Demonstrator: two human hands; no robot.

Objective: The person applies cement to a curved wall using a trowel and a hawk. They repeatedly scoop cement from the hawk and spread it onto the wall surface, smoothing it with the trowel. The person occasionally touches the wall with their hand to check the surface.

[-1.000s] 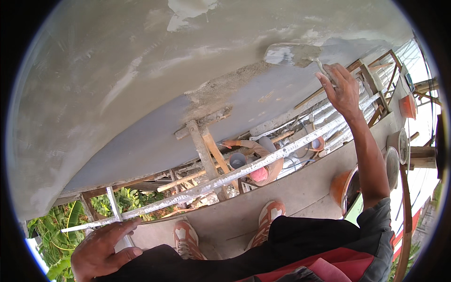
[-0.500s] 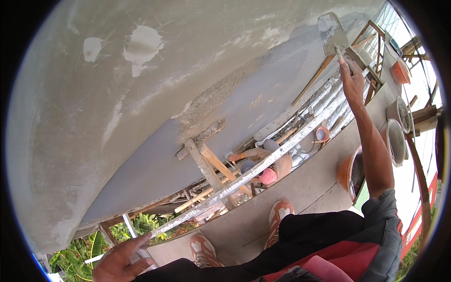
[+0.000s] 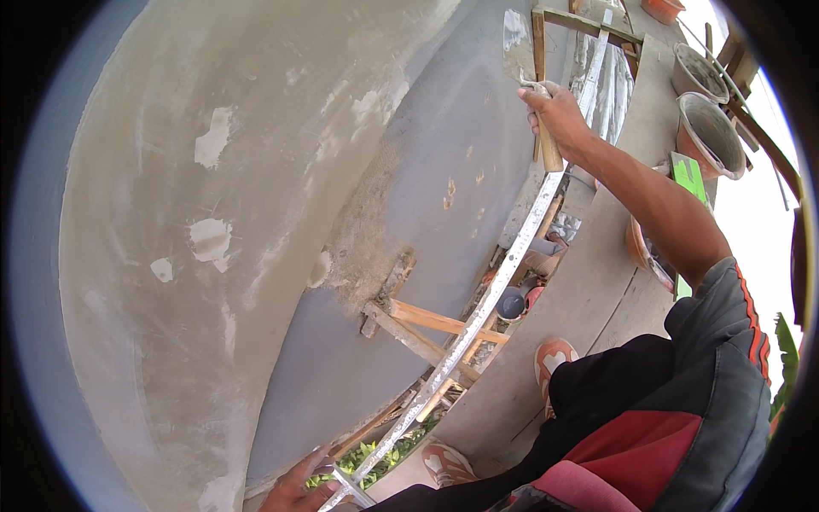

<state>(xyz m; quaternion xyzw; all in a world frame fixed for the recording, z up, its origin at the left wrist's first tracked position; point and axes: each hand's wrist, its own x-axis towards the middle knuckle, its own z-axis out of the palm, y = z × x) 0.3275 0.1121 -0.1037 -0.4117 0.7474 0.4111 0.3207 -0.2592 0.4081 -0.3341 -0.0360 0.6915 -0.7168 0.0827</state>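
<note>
My right hand point(image 3: 556, 118) is raised at the upper right, its fingers wrapped around a trowel. The trowel's wooden handle point(image 3: 548, 147) points down out of my fist, and its flat, mortar-smeared blade point(image 3: 517, 43) points up beside the wall. At the lower edge my left hand point(image 3: 297, 488) shows partly, thumb and forefinger apart. It is next to a metal tube and the low end of a long, white-spattered bar point(image 3: 503, 271). Facing me, a curved wall carries a beige plaster layer point(image 3: 162, 196) with pale patches; smooth grey wall point(image 3: 444, 205) lies beyond a rough mortar strip point(image 3: 363, 230).
A wooden bracket point(image 3: 409, 320) juts from the wall. I stand on a plank platform point(image 3: 563, 316). Along its right side are mortar-stained buckets point(image 3: 712, 136) and a green board point(image 3: 688, 176). Below the bar, a person's dark, rounded headwear point(image 3: 511, 304) partly shows.
My view has turned, so the wall and platform sit differently in it. The trowel is still in my right hand, its handle now visible below my fist. The person below is more hidden.
</note>
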